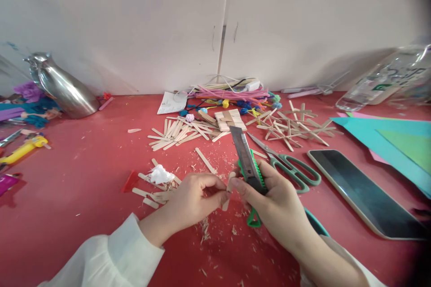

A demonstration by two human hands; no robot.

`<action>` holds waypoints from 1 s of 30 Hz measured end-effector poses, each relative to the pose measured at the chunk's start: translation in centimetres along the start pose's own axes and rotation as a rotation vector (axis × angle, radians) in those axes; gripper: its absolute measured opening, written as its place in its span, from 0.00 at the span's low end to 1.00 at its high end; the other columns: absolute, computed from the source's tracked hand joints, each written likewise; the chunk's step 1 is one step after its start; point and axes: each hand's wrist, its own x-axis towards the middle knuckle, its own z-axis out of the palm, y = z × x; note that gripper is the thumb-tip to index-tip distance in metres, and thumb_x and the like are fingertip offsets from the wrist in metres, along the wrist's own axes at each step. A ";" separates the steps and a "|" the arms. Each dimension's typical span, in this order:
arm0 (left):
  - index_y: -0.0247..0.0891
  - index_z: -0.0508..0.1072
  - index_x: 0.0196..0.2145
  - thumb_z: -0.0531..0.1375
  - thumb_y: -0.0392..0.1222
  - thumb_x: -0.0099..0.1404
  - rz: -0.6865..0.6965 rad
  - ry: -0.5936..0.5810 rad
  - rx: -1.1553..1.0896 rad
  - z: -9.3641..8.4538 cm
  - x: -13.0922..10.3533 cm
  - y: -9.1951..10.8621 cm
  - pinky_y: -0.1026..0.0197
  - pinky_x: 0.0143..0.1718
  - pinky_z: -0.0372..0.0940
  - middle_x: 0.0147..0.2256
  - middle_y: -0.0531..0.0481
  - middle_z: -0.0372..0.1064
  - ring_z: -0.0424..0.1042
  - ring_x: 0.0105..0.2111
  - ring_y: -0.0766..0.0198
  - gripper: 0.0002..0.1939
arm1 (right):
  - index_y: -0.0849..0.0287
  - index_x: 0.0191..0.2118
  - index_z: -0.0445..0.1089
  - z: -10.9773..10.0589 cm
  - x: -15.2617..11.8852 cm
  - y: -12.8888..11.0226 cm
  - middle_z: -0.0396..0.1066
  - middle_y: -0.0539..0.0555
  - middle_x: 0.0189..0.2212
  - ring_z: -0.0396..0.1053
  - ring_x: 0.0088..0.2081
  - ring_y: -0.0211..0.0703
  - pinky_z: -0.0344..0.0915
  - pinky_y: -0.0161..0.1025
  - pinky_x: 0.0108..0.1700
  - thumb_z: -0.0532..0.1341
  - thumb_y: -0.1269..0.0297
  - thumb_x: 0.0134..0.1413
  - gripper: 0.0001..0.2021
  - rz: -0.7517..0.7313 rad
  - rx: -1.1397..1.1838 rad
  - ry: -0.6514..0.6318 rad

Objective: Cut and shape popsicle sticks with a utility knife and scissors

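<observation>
Between my thumb and fingers, my left hand (198,197) pinches a short piece of wooden craft stick (226,204). My right hand (276,202) is wrapped round a green utility knife (253,175), its wide blade extended and pointing up and away from me. The right thumb and a finger also touch the upper end of the small wood piece, close to the left fingertips. Wood shavings (205,228) are scattered on the red table below both hands. Beside my left wrist lie several craft sticks (143,195) with a white blob (160,174) on them.
Green-handled scissors (296,170) and a phone (363,193) lie to the right, near coloured paper (387,136). Loose craft sticks (175,132) and pipe cleaners (232,94) spread along the back. A metal jug (63,85) stands left, a clear bottle (373,80) right.
</observation>
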 end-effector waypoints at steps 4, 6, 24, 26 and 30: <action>0.36 0.69 0.23 0.56 0.37 0.61 -0.004 -0.014 0.026 -0.1 0.0 0.0 0.69 0.28 0.60 0.23 0.54 0.68 0.67 0.25 0.71 0.09 | 0.57 0.32 0.64 0.0 0.0 0.0 0.62 0.43 0.19 0.54 0.19 0.30 0.53 0.29 0.19 0.61 0.56 0.48 0.11 -0.017 -0.001 -0.007; 0.36 0.69 0.25 0.56 0.39 0.61 0.009 -0.007 0.026 0.0 0.0 0.1 0.68 0.29 0.61 0.25 0.53 0.68 0.67 0.26 0.69 0.08 | 0.57 0.32 0.64 0.1 0.1 0.0 0.65 0.44 0.21 0.58 0.20 0.31 0.57 0.30 0.21 0.61 0.57 0.47 0.10 -0.032 0.016 -0.013; 0.36 0.70 0.34 0.50 0.50 0.65 -0.080 0.393 -0.200 -2.3 1.0 -1.9 0.66 0.25 0.64 0.29 0.49 0.70 0.67 0.24 0.68 0.16 | 0.60 0.53 0.60 -1.0 -1.5 0.0 0.77 0.53 0.30 0.74 0.26 0.40 0.68 0.33 0.25 0.47 0.70 0.59 0.18 -0.539 -0.687 -0.152; 0.35 0.69 0.31 0.51 0.49 0.65 -0.071 0.378 -0.173 -2.1 1.0 -1.6 0.66 0.25 0.63 0.26 0.51 0.68 0.66 0.23 0.69 0.15 | 0.61 0.54 0.61 -0.9 -1.5 0.0 0.77 0.55 0.33 0.74 0.24 0.39 0.68 0.32 0.22 0.46 0.73 0.57 0.20 -0.605 -0.717 -0.165; 0.36 0.64 0.23 0.52 0.44 0.65 -0.016 0.370 -0.077 -1.8 0.9 -1.0 0.68 0.26 0.61 0.20 0.55 0.59 0.62 0.22 0.71 0.15 | 0.64 0.53 0.64 -0.9 -1.7 0.1 0.77 0.57 0.32 0.70 0.16 0.38 0.65 0.33 0.15 0.46 0.73 0.57 0.20 -0.702 -0.817 -0.111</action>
